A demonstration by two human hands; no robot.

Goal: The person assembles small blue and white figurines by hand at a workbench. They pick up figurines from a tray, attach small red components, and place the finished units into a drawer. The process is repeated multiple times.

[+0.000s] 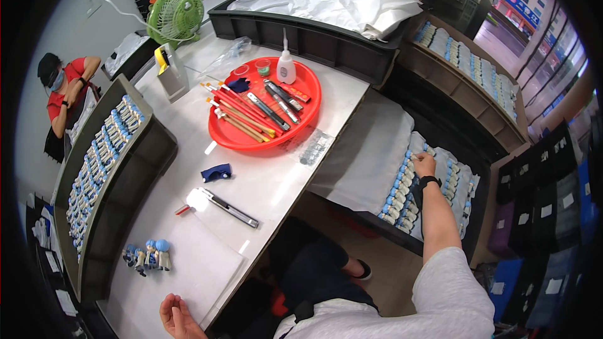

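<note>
Blue heads on pale bodies make up the nearest row of figurines (394, 196), lying in a black tray (402, 237) lined with a white sheet (367, 141), and the right hand (425, 164) is the one at it. From that hand the row sits on the nine o'clock side, its long axis running from about one o'clock down to seven, with the fingertips by its upper end; other rows lie toward four o'clock. The right forearm comes up from six o'clock, a dark wristband (430, 180) at its wrist. The fingers of the right hand are drawn in and bent down among the heads; at this size I can't tell whether they pinch one figurine or merely touch it. The left hand (178, 320) is well apart, over the near end of the white table (188, 110), palm turned up, fingers loosely curled with the thumb near their tips, and nothing shows in its grasp. It is much the nearer hand to the small cluster of figurines (154, 255), which lies at eleven o'clock from it. At one o'clock from the left hand lies a slim knife-like tool (232, 208), pointing from ten to four, and beyond that a dark blue cloth (216, 172) and a round red tray (220, 140) of brushes and pens.
</note>
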